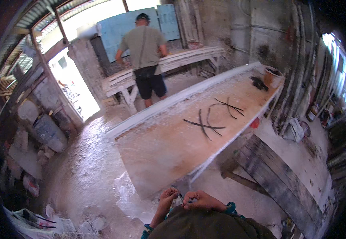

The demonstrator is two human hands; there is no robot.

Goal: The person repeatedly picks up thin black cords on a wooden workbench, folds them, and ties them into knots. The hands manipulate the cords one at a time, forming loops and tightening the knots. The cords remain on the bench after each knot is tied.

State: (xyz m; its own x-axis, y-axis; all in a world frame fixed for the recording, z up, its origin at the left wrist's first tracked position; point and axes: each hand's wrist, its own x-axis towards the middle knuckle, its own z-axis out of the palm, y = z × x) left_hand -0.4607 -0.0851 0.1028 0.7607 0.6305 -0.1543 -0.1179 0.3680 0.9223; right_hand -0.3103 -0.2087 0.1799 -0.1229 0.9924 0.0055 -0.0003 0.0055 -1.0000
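Note:
Close to my body, at the near end of a long tan board-topped table (149, 167), my left hand (168, 197) and my right hand (200, 200) are both closed. Between their fingertips is a thin dark strip (180, 196), too small to make out well. Several black, slightly curved strips (203, 125) lie crossed over one another on the middle of the table. At its far right corner stands a bucket (273, 76) with dark contents, and a clump of black material (259, 83) lies beside it.
A long white moulding (189, 95) runs along the table's left edge. Beyond it, a person (143, 47) faces away at a whitened workbench (173, 61). A dark wooden bench (276, 175) stands at right. White dust covers the floor; a blue drum (50, 131) stands left.

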